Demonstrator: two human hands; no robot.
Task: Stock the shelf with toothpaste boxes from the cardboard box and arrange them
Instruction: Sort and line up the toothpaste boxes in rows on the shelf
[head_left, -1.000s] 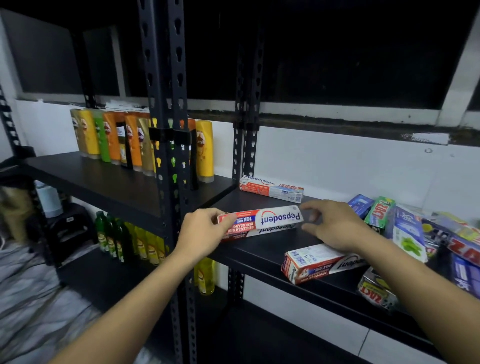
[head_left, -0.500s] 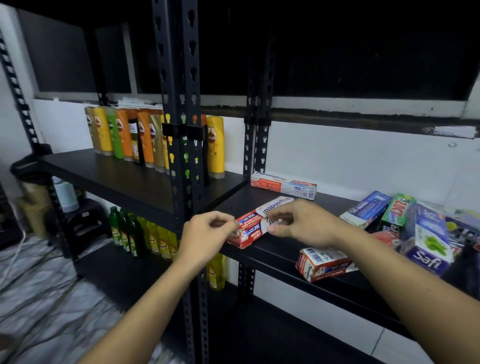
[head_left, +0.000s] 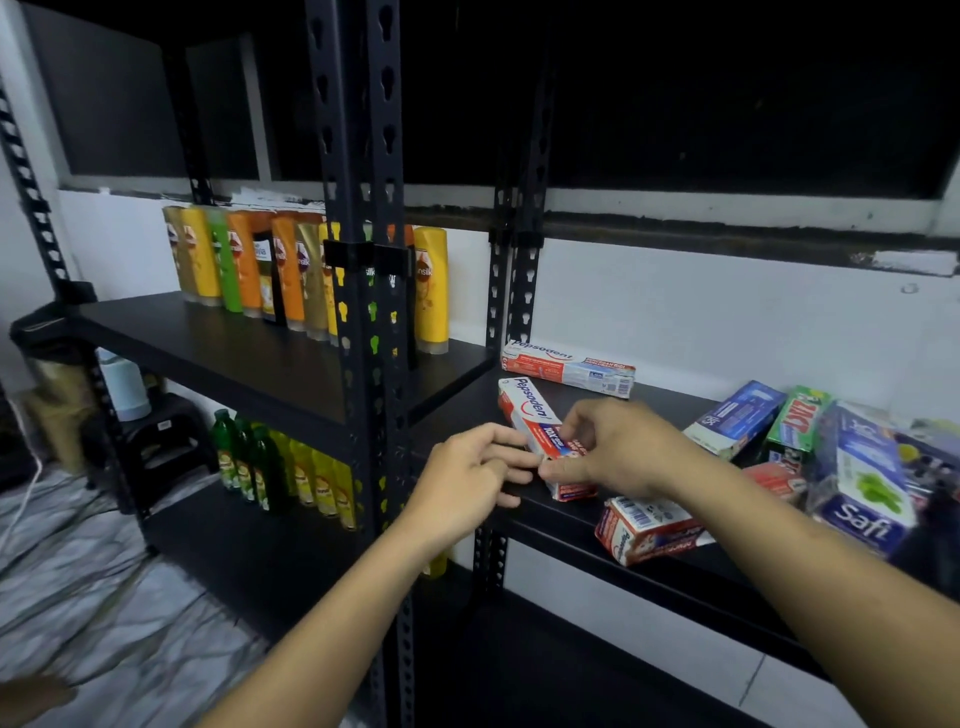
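Note:
A red-and-white Pepsodent toothpaste box (head_left: 530, 410) lies on the black shelf (head_left: 571, 512), its length running front to back. My right hand (head_left: 618, 449) pinches its near end between thumb and fingers. My left hand (head_left: 470, 480) touches the same end from the left, fingers curled against it. A second Pepsodent box (head_left: 569, 368) lies along the back wall. Another red box (head_left: 644, 530) sits at the shelf's front edge under my right forearm. The cardboard box is out of view.
A heap of mixed boxes (head_left: 852, 467), blue, green and Safi ones, fills the shelf's right part. Black slotted uprights (head_left: 363, 260) stand just left of my hands. Shampoo bottles (head_left: 291, 273) line the left shelf, green and yellow bottles (head_left: 280, 467) the one below.
The box in my hands has swung from lying sideways to pointing front to back, and sits deeper on the shelf. My right hand shifted from its far end to its near end.

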